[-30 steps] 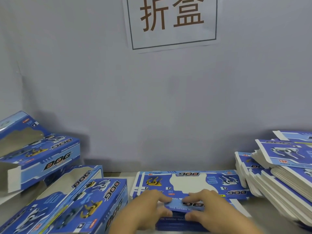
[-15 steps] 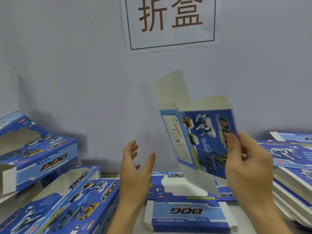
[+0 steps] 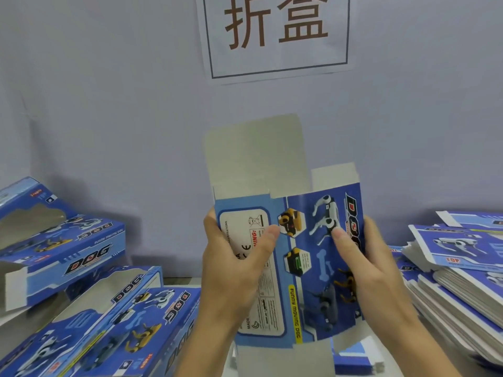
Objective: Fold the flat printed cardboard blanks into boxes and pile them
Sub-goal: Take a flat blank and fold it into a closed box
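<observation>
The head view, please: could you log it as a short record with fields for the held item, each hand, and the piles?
Held item: printed cardboard blank, upright, grey flaps open at top
Left hand: grips the blank's left edge, thumb on the label panel
Right hand: grips the right edge, thumb on the front
Left pile: folded boxes
Right pile: flat blanks
Wall: paper sign

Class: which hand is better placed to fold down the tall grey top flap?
Probably the left hand: it grips the blank directly beneath that flap; the right hand holds the far edge.
</observation>
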{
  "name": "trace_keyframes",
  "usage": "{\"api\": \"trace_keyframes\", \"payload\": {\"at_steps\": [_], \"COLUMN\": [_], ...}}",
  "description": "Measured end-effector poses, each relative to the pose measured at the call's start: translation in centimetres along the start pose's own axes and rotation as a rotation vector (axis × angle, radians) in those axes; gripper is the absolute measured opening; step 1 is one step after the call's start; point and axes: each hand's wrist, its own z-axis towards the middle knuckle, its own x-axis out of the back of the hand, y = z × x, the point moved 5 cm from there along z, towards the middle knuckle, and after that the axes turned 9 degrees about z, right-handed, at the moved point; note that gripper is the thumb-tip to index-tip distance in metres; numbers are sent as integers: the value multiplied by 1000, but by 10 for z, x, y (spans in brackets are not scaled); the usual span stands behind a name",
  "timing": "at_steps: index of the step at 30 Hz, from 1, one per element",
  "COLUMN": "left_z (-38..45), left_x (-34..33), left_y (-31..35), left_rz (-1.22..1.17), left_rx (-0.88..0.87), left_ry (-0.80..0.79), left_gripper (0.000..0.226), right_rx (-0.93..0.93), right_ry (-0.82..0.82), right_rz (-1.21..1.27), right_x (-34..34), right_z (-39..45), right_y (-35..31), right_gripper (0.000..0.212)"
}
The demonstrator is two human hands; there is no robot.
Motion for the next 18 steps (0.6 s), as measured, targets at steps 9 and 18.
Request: {"api": "trace_keyframes", "payload": {"at_steps": [9, 18], "left_z": [0, -1], "left_x": [3, 0], "left_y": [-6, -4], "left_rz": [67, 114], "left_rx": [43, 56], "left_ry": [132, 155], "left_gripper": [52, 61], "right_rx": [139, 170], "right_ry": [84, 117], "right_rz": [-59, -99], "right_x": [-1, -3], "right_z": [3, 3], "right_y": [-7, -1], "right_gripper": [16, 24]}}
